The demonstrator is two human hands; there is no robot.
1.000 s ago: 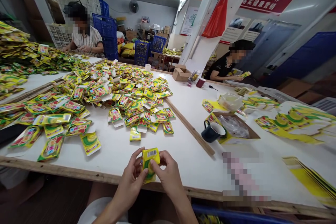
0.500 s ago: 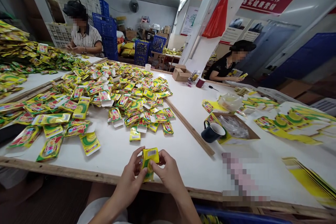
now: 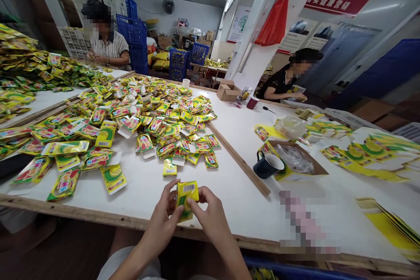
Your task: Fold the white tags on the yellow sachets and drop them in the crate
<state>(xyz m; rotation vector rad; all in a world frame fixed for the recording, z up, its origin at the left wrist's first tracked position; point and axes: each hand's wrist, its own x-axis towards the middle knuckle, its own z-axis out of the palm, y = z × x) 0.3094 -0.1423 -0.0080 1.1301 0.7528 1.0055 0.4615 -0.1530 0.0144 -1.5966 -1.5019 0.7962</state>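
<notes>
Between my two hands, above the table's front edge, is a small yellow and green printed box (image 3: 187,197) with a barcode near its top. My left hand (image 3: 165,212) grips its left side, thumb on the front and fingers behind. My right hand (image 3: 207,210) holds the right side, its thumb pressed on the box's face. The fingers behind the box are partly hidden. Beyond my hands lies a broad heap of similar small boxes (image 3: 170,131), several with white end flaps standing open. The closest of these is a yellow box (image 3: 169,167) with a barcode.
A wooden strip (image 3: 239,159) crosses the white table (image 3: 229,192). To its right stand a dark mug (image 3: 267,166) and an open carton (image 3: 315,168) holding clear plastic bags. Flat yellow cartons (image 3: 387,223) lie at far right. Two people sit across the table.
The view has shifted slightly. Both hands still hold the box in nearly the same grip and place. The co-worker at right has lowered the yellow item that was showing in their hand.
</notes>
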